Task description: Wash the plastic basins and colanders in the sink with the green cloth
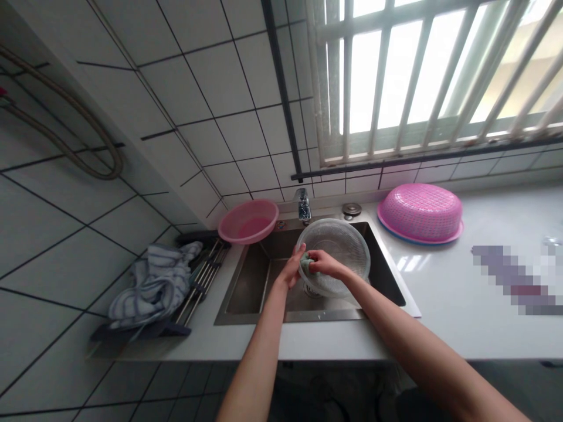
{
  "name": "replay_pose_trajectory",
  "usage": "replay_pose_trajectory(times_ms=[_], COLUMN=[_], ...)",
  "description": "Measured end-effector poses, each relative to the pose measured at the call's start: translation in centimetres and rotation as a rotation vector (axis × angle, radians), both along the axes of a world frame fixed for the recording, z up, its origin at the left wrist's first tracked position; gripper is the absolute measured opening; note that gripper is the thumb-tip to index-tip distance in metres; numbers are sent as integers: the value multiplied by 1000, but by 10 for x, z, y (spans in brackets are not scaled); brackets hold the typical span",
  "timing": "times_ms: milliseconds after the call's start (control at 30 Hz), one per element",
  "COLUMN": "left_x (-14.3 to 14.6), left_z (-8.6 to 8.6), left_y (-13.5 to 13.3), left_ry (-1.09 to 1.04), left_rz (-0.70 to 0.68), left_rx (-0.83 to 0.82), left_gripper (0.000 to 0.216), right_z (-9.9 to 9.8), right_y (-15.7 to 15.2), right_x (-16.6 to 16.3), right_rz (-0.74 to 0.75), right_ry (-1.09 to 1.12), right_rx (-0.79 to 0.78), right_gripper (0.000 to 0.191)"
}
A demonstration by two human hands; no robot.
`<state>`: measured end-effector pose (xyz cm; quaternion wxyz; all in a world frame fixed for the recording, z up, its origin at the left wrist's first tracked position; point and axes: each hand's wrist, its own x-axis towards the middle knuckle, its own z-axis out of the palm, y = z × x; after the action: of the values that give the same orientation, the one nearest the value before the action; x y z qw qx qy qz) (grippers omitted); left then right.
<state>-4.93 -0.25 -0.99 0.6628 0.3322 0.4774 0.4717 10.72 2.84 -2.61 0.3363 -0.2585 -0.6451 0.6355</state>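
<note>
A clear, mesh-walled colander (336, 240) is tilted over the metal sink (250, 287). My left hand (291, 269) grips its left rim, with the thumb pointing up and the other fingers partly hidden behind the wall. Inside that same edge, my right hand (324, 263) is closed on a small green cloth (307, 265) pressed against the colander's wall. Much of the cloth is covered by my fingers. Behind the colander stands a chrome faucet (302, 205).
A pink basin (248, 221) rests at the sink's back left corner. An upturned pink basket (420, 212) lies on the white counter (448, 316) to the right. Left of the sink are a striped cloth (153, 284) and a metal rack (204, 275). A drain strainer (351, 209) sits near the faucet.
</note>
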Motion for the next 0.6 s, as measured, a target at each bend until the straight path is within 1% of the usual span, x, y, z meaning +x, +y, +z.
replay_pose_trajectory(times_ms=[33, 67, 100, 167, 200, 233, 267, 300, 367, 400, 433, 467, 500, 600], left_x=[1, 2, 3, 7, 8, 8, 8, 7, 2, 0, -1, -2, -2, 5], left_z=[0, 0, 0, -1, -1, -1, 0, 0, 1, 1, 1, 2, 2, 1], left_y=[1, 2, 2, 2, 2, 1, 1, 1, 1, 2, 2, 2, 2, 1], left_ry=[1, 2, 3, 6, 7, 8, 12, 22, 63, 88, 110, 128, 137, 119], left_rz=[0, 1, -3, -28, -47, -64, -68, -53, 12, 43, 64, 71, 63, -7], left_rx=[-25, -40, -46, -45, -46, -50, -48, -36, 4, 26, 45, 52, 45, 0], left_gripper=[68, 68, 67, 67, 68, 69, 70, 71, 68, 67, 65, 65, 65, 71], right_z=[2, 4, 6, 11, 13, 15, 16, 17, 17, 17, 17, 17, 17, 17], right_y=[0, 2, 4, 8, 9, 10, 9, 7, 0, -2, -4, -5, -4, 6], right_x=[0, 1, 2, 6, 8, 10, 10, 10, 6, 4, 3, 2, 2, 11], right_rz=[-2, -54, -152, -394, -474, -494, -448, -347, -84, 23, 83, 87, 35, -279], right_ry=[-16, -12, 10, 69, 89, 98, 92, 75, 15, -13, -29, -26, -4, 110], right_rx=[30, 52, 68, 89, 97, 104, 109, 114, 119, 115, 110, 100, 85, 35], right_gripper=[20, 20, 19, 20, 20, 21, 21, 21, 17, 15, 14, 14, 15, 17])
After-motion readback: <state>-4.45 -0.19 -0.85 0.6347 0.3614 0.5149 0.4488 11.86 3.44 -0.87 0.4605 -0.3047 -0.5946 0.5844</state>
